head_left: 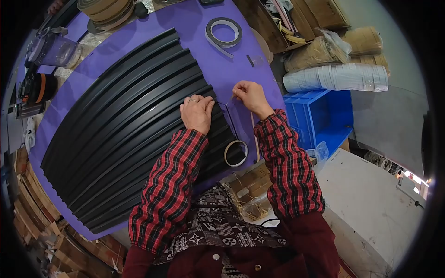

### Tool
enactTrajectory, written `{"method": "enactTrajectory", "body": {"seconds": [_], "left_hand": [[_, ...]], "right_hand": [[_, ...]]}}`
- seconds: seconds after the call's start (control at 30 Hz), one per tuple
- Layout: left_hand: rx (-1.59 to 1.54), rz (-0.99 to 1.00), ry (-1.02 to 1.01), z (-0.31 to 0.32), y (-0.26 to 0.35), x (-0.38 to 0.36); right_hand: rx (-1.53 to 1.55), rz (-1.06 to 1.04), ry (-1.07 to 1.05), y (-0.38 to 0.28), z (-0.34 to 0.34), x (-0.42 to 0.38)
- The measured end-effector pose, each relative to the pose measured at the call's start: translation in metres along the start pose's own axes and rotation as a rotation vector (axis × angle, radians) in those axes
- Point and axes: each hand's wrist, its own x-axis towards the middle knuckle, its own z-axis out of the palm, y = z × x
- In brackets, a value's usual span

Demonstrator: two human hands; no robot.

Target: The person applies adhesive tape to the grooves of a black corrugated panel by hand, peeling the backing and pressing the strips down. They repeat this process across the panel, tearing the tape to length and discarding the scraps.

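Note:
Several long black ribbed strips lie side by side on a purple table. My left hand, with a ring on one finger, presses flat on the right end of the strips. My right hand pinches the end of a thin tape strand that runs along the strips' end down to a small tape roll resting on the strips' corner. Red plaid sleeves cover both arms.
A larger grey tape roll lies at the far side of the table. A blue crate stands to the right, with white and tan bundled rolls beyond it. Cardboard stacks sit at left, and boxes of parts sit near my body.

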Motion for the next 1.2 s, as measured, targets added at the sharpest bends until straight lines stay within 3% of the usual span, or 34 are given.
{"method": "enactTrajectory", "body": {"seconds": [0.07,0.1,0.17,0.3,0.53,0.83,0.9,0.93,1.0,1.07,1.1,1.17,1.2], "left_hand": [[0.003,-0.007,0.001,0.0,0.001,0.0],[-0.005,-0.003,0.005,0.0,0.0,0.0],[-0.011,-0.005,0.008,0.001,0.0,-0.001],[-0.031,0.016,0.041,0.001,0.0,0.001],[-0.021,-0.042,0.04,0.004,0.0,0.001],[0.001,-0.086,0.023,0.001,0.002,0.001],[0.009,-0.07,0.036,0.001,0.004,0.003],[0.019,-0.046,0.026,-0.001,0.004,0.001],[0.027,-0.014,0.03,-0.005,0.005,-0.002],[-0.365,0.111,0.005,-0.01,0.009,-0.005],[-0.528,0.121,-0.167,-0.021,0.017,-0.009],[-1.062,-0.018,-0.454,-0.018,0.035,-0.024],[-1.118,0.025,-0.579,-0.02,0.045,-0.032]], "right_hand": [[-0.424,-0.327,0.295,0.003,0.005,-0.005],[-0.424,-0.325,0.294,-0.003,0.009,-0.01],[-0.505,-0.608,0.301,-0.022,0.025,-0.024],[-0.675,-0.537,0.264,-0.014,0.049,-0.026],[-0.654,-0.521,0.28,-0.007,0.054,-0.017],[-0.396,-0.338,0.138,-0.007,0.051,-0.028],[0.306,-0.139,-0.003,-0.017,0.042,-0.034],[0.303,-0.15,-0.001,-0.026,0.035,-0.04],[0.957,-0.123,-0.036,-0.039,0.018,-0.058],[1.087,-0.167,-0.089,-0.041,0.004,-0.074],[1.224,-0.187,-0.147,-0.041,0.0,-0.083],[1.22,-0.194,-0.128,-0.047,-0.009,-0.102],[1.242,-0.27,-0.112,-0.047,-0.014,-0.11]]}}
